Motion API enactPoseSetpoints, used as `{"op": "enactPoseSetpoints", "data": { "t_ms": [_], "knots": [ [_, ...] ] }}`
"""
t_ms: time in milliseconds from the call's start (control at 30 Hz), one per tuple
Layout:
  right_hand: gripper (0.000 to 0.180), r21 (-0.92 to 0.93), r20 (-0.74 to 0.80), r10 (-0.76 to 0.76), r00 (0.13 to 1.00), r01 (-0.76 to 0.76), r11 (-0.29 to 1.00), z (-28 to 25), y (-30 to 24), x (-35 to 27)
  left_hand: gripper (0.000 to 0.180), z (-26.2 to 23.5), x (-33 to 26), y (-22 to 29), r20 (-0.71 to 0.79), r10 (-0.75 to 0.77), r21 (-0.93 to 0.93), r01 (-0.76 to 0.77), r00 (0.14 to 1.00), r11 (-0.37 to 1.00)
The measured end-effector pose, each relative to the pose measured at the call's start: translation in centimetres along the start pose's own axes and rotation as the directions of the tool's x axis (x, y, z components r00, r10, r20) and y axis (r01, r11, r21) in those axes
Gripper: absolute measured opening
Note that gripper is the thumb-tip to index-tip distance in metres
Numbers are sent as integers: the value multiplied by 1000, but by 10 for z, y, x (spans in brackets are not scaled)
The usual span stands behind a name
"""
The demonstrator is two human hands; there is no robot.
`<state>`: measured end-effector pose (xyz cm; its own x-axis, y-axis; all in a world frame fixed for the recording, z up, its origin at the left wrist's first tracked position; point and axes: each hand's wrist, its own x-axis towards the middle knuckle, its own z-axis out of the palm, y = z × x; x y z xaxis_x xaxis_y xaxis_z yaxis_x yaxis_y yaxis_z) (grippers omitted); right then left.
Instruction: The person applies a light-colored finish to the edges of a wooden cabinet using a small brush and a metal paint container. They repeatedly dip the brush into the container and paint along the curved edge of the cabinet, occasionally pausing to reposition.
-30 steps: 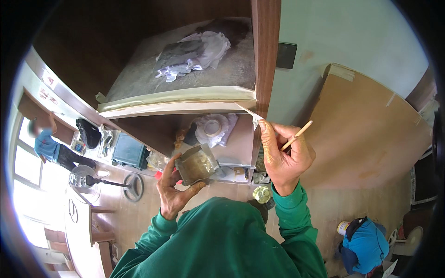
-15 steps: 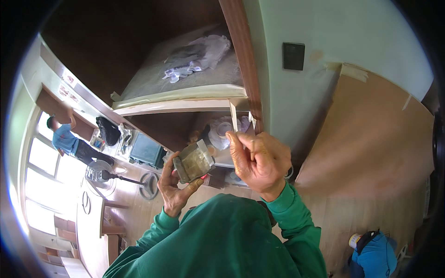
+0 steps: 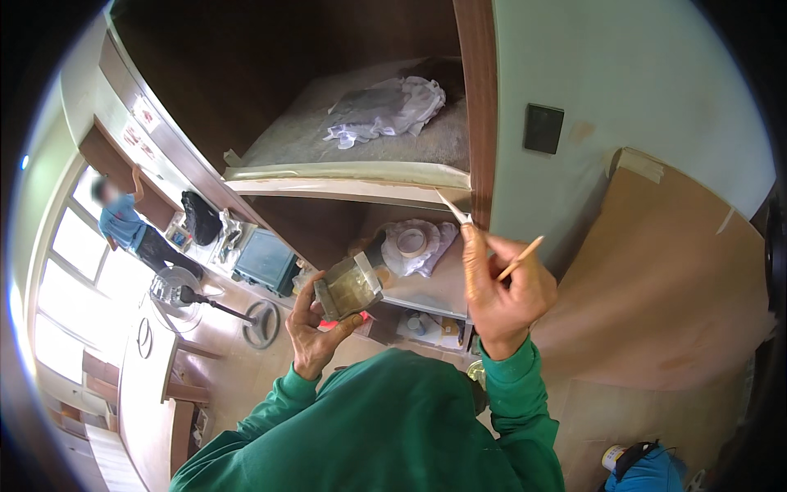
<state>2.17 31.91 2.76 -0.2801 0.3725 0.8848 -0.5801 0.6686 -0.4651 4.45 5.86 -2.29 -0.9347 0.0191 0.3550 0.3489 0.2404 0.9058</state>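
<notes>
My left hand (image 3: 313, 334) is wrapped round a small, square-sided grey container (image 3: 351, 289) with a yellowish-brown inside, tilted in front of my chest. My right hand (image 3: 508, 291) pinches a thin brush (image 3: 520, 257) with a pale wooden handle and a whitish pointed tip. That tip is at the right end of the cabinet's shelf edge (image 3: 344, 176), which is pale and partly taped; whether it touches, I cannot tell. A red bit shows beneath the container, mostly hidden by my fingers.
A crumpled plastic sheet (image 3: 385, 111) lies on the upper shelf; a tape roll (image 3: 411, 241) rests on plastic below. Brown board (image 3: 656, 271) leans at right beneath a dark switch plate (image 3: 543, 128). At left are a fan (image 3: 176, 289), a teal box (image 3: 264, 261) and another person (image 3: 127, 221).
My right hand has shifted right and turned, so the brush handle now shows and its tip slants toward the shelf edge. The left hand still holds the container. The view has shifted slightly.
</notes>
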Motion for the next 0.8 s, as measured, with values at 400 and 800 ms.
{"op": "enactPoseSetpoints", "data": {
  "t_ms": [400, 800],
  "knots": [
    [14, -3, -1, 65, 998, -65, 998, 0, 16, 21, 88, 5, 2, -13, -14, -39, -52, 38, 999, 998],
    [11, -29, 33, 60, 998, -59, 998, 0, 26, 21, 91, 8, 3, -19, 9, -83, -100, 83, 997, 992]
  ]
}}
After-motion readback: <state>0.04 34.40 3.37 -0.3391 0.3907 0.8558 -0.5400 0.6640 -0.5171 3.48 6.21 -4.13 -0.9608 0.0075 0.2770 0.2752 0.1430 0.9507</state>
